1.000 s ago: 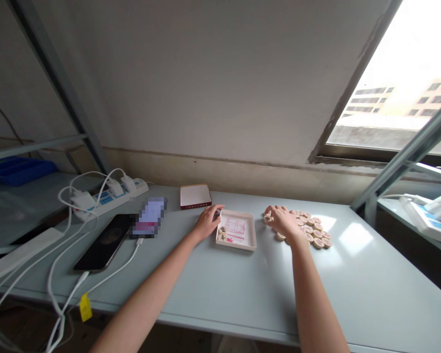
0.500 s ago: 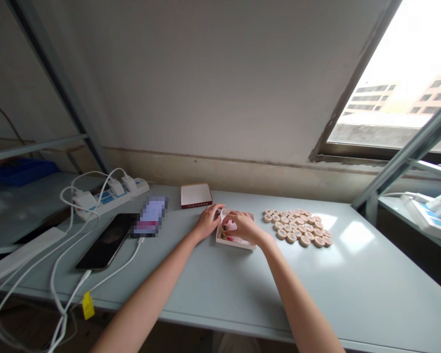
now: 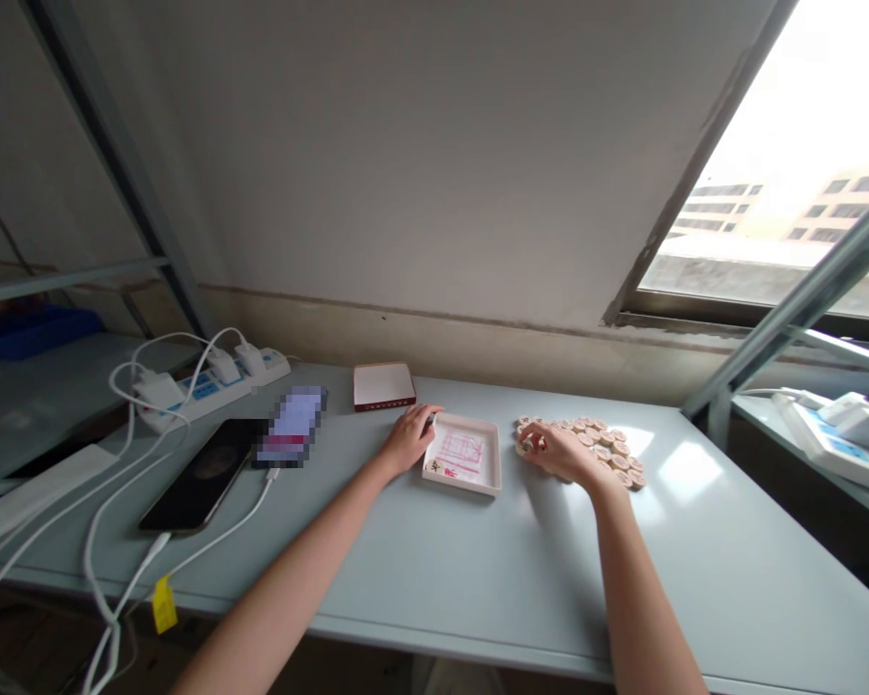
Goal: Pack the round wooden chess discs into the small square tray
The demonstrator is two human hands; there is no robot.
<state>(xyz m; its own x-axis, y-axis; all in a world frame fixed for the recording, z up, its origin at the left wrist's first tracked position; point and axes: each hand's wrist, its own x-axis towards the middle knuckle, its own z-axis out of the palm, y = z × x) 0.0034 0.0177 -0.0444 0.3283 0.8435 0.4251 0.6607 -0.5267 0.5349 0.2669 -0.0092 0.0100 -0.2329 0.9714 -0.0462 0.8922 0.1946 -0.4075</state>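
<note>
A shallow white open box (image 3: 497,463) lies on the table, with a pink-and-red printed grid on its bottom. One round Chinese chess piece (image 3: 434,467) with a black character sits in its near left corner. My left hand (image 3: 406,440) is closed on the box's far left edge, and something small and dark shows at its fingertips. To the right, my right hand (image 3: 563,454) pinches a round chess piece (image 3: 526,445) at the left side of a cluster of pale wooden chess pieces (image 3: 618,449). My hand covers part of that cluster.
Behind the box stands a dark-red-edged lid (image 3: 383,386), inside up. At left lie a black phone (image 3: 199,478), a second phone (image 3: 292,425) with a lit screen, a power strip (image 3: 217,388) and loose white cables. Metal frame posts flank the table (image 3: 434,560).
My right hand has moved right from over the box to the cluster. Two pieces showed in the box before; one shows there now. My left hand stays at the box's edge.
</note>
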